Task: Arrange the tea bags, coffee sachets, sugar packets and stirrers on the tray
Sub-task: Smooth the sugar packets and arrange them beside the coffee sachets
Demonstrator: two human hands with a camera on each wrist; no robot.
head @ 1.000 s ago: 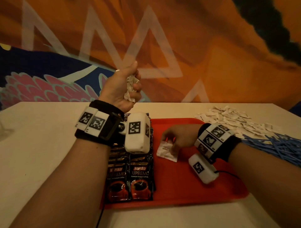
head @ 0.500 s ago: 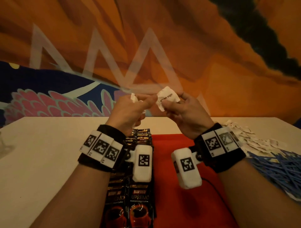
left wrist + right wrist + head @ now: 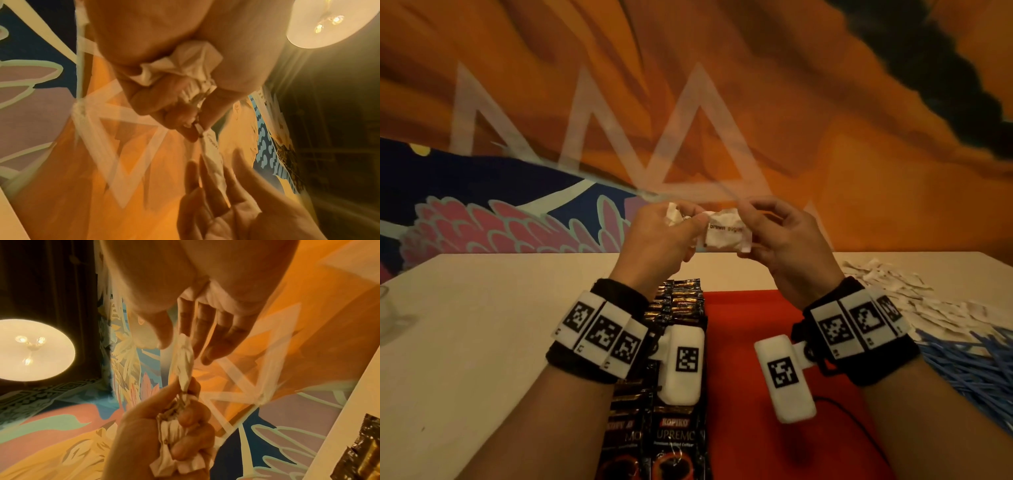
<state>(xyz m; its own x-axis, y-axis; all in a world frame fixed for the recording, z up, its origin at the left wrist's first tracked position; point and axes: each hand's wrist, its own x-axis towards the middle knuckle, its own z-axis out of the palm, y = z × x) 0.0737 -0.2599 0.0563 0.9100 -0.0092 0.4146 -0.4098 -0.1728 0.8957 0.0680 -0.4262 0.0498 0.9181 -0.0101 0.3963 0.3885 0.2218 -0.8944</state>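
Both arms reach forward and are lifted up, with the two hands close together in the air. The left hand [image 3: 657, 236] is curled into a fist, its fingers [image 3: 191, 418] wrapped tight and its thumb and first finger pinching at the tip. The right hand [image 3: 787, 240] pinches with its thumb and first finger, while its other fingers [image 3: 224, 331] stay nearly straight and loose.
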